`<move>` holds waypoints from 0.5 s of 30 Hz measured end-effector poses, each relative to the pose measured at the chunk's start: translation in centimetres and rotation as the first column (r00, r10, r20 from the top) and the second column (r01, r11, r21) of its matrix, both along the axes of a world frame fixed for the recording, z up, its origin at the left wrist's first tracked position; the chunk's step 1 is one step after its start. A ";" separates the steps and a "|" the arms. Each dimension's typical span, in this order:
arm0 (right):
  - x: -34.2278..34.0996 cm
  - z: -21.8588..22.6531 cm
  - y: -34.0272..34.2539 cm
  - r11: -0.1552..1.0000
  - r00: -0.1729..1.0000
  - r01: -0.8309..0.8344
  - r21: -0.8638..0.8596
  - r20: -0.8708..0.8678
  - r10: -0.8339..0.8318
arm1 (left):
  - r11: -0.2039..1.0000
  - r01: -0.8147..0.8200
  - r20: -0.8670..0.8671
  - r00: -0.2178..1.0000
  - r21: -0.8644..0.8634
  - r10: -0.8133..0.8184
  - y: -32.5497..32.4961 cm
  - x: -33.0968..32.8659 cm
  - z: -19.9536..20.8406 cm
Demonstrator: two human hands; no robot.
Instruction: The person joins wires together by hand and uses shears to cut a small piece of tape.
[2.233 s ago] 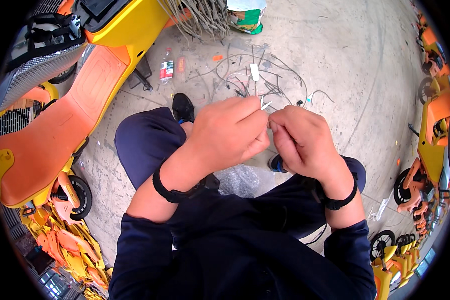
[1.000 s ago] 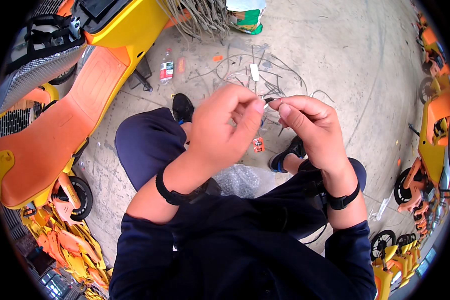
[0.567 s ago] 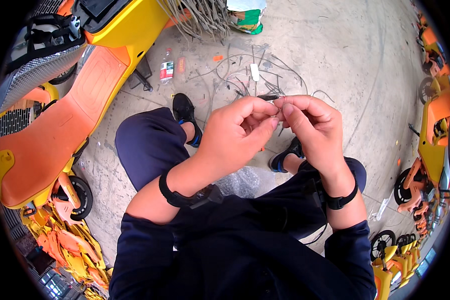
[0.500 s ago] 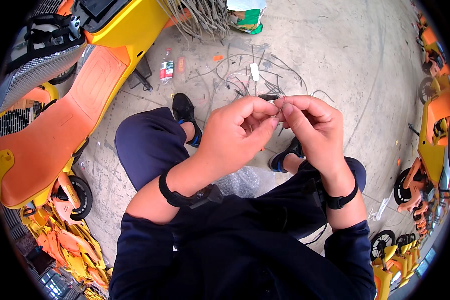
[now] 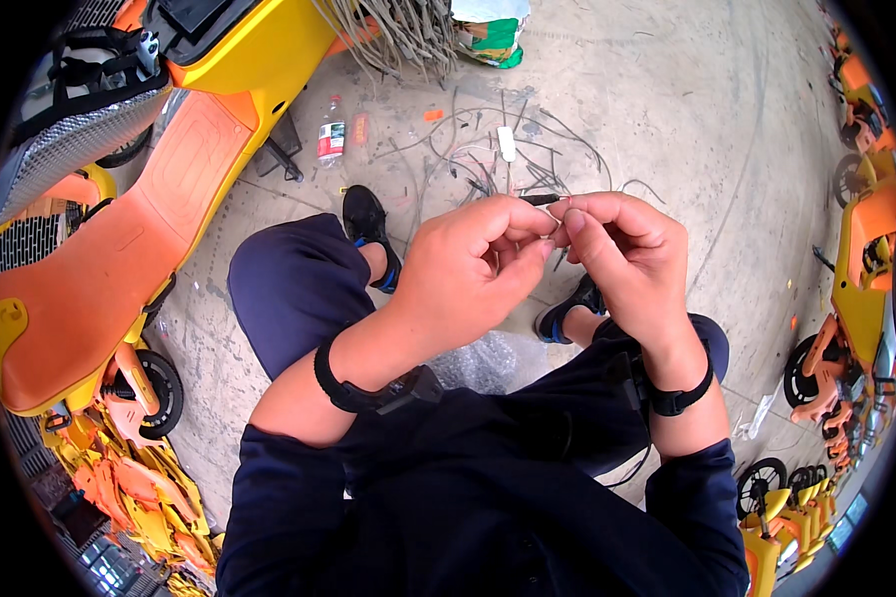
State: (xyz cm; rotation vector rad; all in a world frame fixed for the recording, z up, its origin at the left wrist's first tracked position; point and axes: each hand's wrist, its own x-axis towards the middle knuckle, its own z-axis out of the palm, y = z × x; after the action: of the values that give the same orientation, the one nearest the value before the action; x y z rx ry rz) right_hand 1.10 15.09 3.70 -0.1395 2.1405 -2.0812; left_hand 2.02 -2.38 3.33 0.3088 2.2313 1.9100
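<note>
Though partly hidden, a dark cable between left hand and right hand, both in tight pinches on it.

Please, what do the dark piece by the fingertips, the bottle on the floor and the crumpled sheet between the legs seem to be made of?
Dark piece: perhaps matte plastic or rubber, without clear shine; too small to be sure.
Bottle: likely clear, smooth plastic; it is see-through.
Crumpled sheet: probably translucent plastic bubble film, glossy, judging by its small shiny bumps.

red-and-white label on clear bottle, lettering too small
</note>
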 end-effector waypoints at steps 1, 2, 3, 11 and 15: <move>0.0 0.1 0.0 1.000 1.000 0.005 0.005 -0.003 -0.005 | 1.000 0.000 0.000 1.000 0.000 0.000 0.0 0.0 0.0; 0.0 0.1 0.0 1.000 1.000 0.010 0.010 -0.005 -0.009 | 1.000 0.003 -0.002 1.000 0.001 -0.003 0.0 0.0 -0.1; 0.0 0.1 0.0 1.000 1.000 0.010 0.010 -0.005 -0.009 | 1.000 0.006 -0.004 1.000 0.003 -0.006 0.0 0.0 -0.2; 0.0 0.1 0.0 1.000 1.000 0.012 0.004 0.001 -0.012 | 0.999 0.004 -0.047 0.999 -0.036 -0.006 0.1 0.0 0.0; 0.0 0.0 0.1 1.000 1.000 0.021 -0.002 -0.005 -0.021 | 0.999 0.018 -0.063 0.998 -0.044 -0.021 0.1 0.0 0.0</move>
State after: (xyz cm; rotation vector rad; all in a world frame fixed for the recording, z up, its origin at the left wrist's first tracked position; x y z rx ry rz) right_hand 1.14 15.15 3.70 -0.1225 2.1520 -2.0968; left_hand 2.02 -2.30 3.38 0.3884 2.2969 1.8643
